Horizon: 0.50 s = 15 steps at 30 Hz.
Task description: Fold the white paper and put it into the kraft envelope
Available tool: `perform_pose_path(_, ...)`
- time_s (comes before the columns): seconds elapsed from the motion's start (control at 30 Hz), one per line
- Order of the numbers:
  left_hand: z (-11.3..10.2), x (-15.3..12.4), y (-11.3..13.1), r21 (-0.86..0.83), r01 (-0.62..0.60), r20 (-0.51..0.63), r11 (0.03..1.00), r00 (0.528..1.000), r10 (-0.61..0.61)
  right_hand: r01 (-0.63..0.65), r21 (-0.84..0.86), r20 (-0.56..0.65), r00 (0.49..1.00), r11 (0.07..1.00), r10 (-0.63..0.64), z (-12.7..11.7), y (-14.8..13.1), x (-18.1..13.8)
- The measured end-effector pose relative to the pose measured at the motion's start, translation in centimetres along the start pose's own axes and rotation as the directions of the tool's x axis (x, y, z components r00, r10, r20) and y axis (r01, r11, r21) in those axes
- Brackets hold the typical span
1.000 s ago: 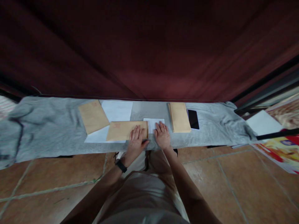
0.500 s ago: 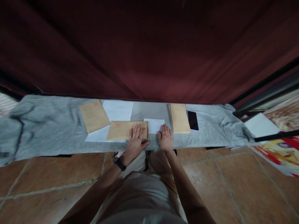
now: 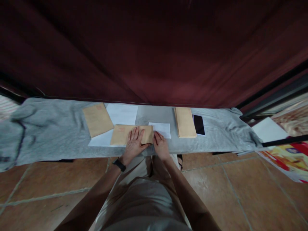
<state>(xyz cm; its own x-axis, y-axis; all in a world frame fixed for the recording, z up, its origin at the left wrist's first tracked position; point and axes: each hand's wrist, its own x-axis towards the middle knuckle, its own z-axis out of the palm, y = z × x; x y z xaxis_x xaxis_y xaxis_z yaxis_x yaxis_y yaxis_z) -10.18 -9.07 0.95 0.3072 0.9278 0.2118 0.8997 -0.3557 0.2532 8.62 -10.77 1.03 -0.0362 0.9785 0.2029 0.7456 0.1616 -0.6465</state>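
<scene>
1. Head view: left hand [image 3: 133,146] pressed flat, fingers spread, on brown envelope [image 3: 131,135] at near edge of grey cloth [image 3: 53,134]; right hand [image 3: 160,146] open, fingertips on small white sheet [image 3: 162,129] just beside envelope mouth. Hands close together, gripping nothing.
2. Possible snags: sheet buckling or catching at envelope mouth if pushed askew; cloth bunching under pressure; envelope slipping off near edge.
3. Also lying on cloth: second envelope [image 3: 97,119], white paper [image 3: 122,114], envelope stack [image 3: 184,122], phone [image 3: 199,124].
4. Behind, dark red curtain [image 3: 154,51]; below, terracotta tile floor [image 3: 240,192].
</scene>
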Motion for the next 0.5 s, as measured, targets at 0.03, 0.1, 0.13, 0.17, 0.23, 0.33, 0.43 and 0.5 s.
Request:
perform_pose_path(0.03,0.0,-0.1,0.1,-0.003,-0.005,-0.008,1.000,1.000,0.005,-0.015,-0.023,0.018,1.000,1.000,0.015,0.1,-0.4,0.2)
perform_pose_path(0.1,0.0,-0.2,0.1,-0.011,-0.013,-0.027,1.000,1.000,0.012,-0.040,-0.078,0.041,0.998,0.996,0.043,0.1,-0.9,0.6)
perform_pose_path(0.13,0.0,-0.3,0.2,-0.017,-0.015,-0.036,1.000,0.999,0.015,-0.049,-0.101,0.048,0.997,0.994,0.054,0.0,-1.1,0.9)
perform_pose_path(0.17,0.0,-0.3,0.2,-0.022,-0.018,-0.045,1.000,0.999,0.017,-0.059,-0.118,0.051,0.997,0.991,0.066,0.0,-1.3,1.1)
perform_pose_path(0.23,0.0,-0.4,0.2,-0.032,-0.025,-0.059,0.999,0.998,0.023,-0.094,-0.122,0.050,0.994,0.988,0.101,-0.2,-1.5,1.7)
perform_pose_path(0.33,0.0,-0.4,0.1,-0.044,-0.046,-0.077,0.998,0.996,0.043,-0.194,-0.032,0.048,0.980,0.981,0.195,-0.1,-1.6,2.4)
perform_pose_path(0.43,-0.1,-0.5,0.0,-0.063,-0.068,-0.090,0.996,0.994,0.062,-0.266,0.061,0.055,0.963,0.962,0.263,0.1,-1.5,2.7)
perform_pose_path(0.5,-0.2,-0.5,0.1,-0.072,-0.074,-0.095,0.995,0.993,0.067,-0.284,0.100,0.055,0.959,0.954,0.280,0.3,-1.3,2.8)
